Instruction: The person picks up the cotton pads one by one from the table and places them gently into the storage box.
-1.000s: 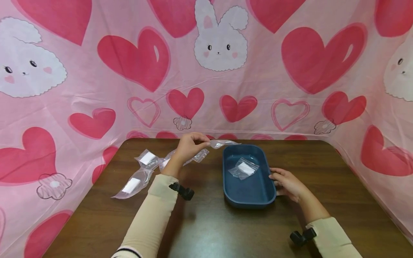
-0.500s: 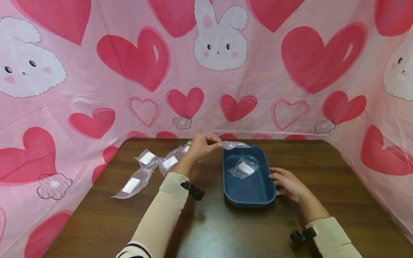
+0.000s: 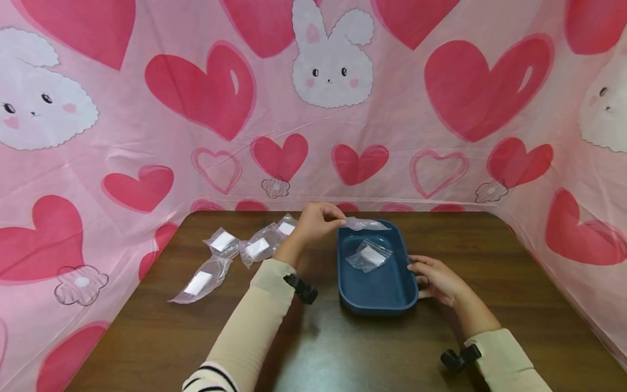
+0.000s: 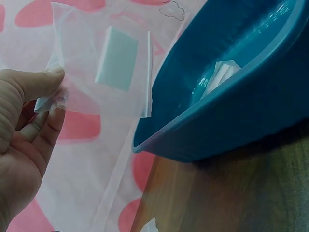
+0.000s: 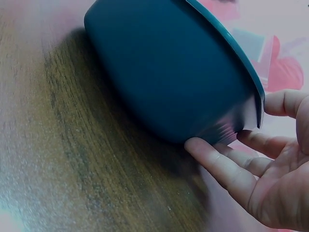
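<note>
My left hand [image 3: 317, 222] pinches one end of a clear zip bag [image 3: 367, 224] between thumb and fingers. A flat white block [image 4: 117, 59] shows inside that bag in the left wrist view. The bag hangs over the far end of a deep blue rectangular bin [image 3: 377, 288]. Lying on the bin's floor is another zip bag [image 3: 369, 256] with a white piece in it. On the bin's right side, my right hand [image 3: 438, 280] touches the outer wall and rim with spread fingertips [image 5: 197, 146].
Several more zip bags with white pieces lie on the brown wooden table [image 3: 313, 359] to the left, among them a near bag [image 3: 200, 282] and a far bag [image 3: 223, 242]. A pink heart-and-rabbit cloth [image 3: 362, 125] rises behind and at both sides.
My left hand has moved right, carrying the bag from beside the bin to over its far end. Bags behind that hand have come into view. The right hand has stayed at the bin.
</note>
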`<state>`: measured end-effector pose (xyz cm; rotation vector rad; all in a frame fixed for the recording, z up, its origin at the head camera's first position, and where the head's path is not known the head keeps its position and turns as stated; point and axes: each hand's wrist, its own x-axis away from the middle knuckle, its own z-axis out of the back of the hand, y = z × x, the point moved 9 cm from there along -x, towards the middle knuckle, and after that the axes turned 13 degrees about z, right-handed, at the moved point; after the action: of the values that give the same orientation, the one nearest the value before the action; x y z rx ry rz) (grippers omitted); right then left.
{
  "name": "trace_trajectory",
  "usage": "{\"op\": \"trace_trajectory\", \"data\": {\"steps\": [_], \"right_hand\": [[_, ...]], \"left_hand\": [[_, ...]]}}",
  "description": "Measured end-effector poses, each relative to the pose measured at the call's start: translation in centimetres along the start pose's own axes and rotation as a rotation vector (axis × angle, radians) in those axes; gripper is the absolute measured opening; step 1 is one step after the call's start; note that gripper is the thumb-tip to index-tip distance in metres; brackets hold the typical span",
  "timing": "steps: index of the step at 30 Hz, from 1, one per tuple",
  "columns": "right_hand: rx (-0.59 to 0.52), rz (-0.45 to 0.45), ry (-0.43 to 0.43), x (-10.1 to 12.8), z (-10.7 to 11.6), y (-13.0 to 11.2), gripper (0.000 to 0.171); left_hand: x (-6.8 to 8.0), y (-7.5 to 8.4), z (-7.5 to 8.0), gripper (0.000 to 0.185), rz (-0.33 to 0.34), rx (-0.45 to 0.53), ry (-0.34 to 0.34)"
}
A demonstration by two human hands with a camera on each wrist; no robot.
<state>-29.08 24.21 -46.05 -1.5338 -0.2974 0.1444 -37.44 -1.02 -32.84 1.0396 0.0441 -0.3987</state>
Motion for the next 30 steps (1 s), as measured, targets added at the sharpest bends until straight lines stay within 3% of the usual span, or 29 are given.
{"op": "trace_trajectory", "data": {"steps": [15,25,30], "right_hand": [[-0.003,-0.006,0.009,0.1,-0.1,0.0,0.063],[0.018,0.008,0.014,0.0,-0.1,0.0,0.063],[0.021,0.012,0.018,0.0,-0.1,0.0,0.063]], "left_hand": [[-0.6,-0.6,-2.9,0.007,0.101,-0.04,-0.05],[-1.2,-0.9,-5.2,0.008,0.1,-0.08,-0.055],[-1.1,-1.9,-5.8,0.01,0.161,-0.058,-0.085]]}}
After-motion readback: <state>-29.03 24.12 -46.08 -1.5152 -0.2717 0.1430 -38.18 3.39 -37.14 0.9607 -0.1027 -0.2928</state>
